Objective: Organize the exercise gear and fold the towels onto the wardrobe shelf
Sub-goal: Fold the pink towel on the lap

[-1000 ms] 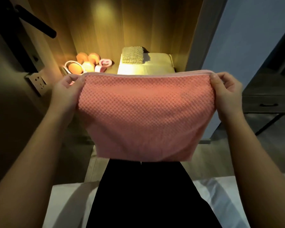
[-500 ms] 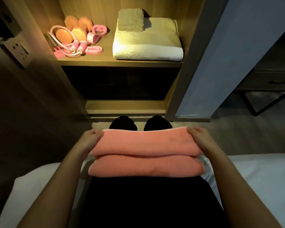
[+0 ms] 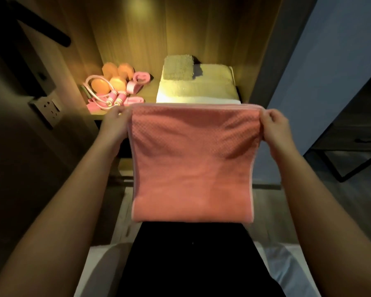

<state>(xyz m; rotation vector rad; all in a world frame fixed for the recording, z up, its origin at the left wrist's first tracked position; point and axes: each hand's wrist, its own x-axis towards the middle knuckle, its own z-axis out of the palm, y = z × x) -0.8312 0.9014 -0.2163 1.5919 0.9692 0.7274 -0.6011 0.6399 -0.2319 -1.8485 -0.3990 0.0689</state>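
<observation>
Salmon-pink waffle-weave towel (image 3: 191, 163) hangs in the air as a layered, roughly square panel between the person's two raised hands. Its pale-trimmed top edge is stretched level, and its bottom edge hangs just above the lap in black trousers (image 3: 191, 254). The left hand (image 3: 114, 123) pinches the towel's upper left corner, with the fingers curled round the edge. The right hand (image 3: 274, 127) pinches the upper right corner between the thumb and bent fingers. Both forearms reach forward from the near corners of the view.

Beyond the towel, the lit wooden wardrobe shelf (image 3: 150, 93) runs across the far middle. On its right part lies a thick folded cream towel (image 3: 201, 91), and a small folded olive-green cloth (image 3: 178, 68) rests on that towel's far left part. The pink towel's top edge hides the cream towel's near edge. On the left part of the shelf sits a cluster of orange dumbbells (image 3: 110, 79), with a pink skipping rope (image 3: 114, 99) coiled round and in front of them and a pink looped band (image 3: 140, 77) just to their right.

A grey wall socket (image 3: 49, 107) is fixed on the dark panel to the left. A dark side table (image 3: 351, 146) stands at the far right, and a white bed (image 3: 99, 264) edge shows at the near bottom under the person's legs
</observation>
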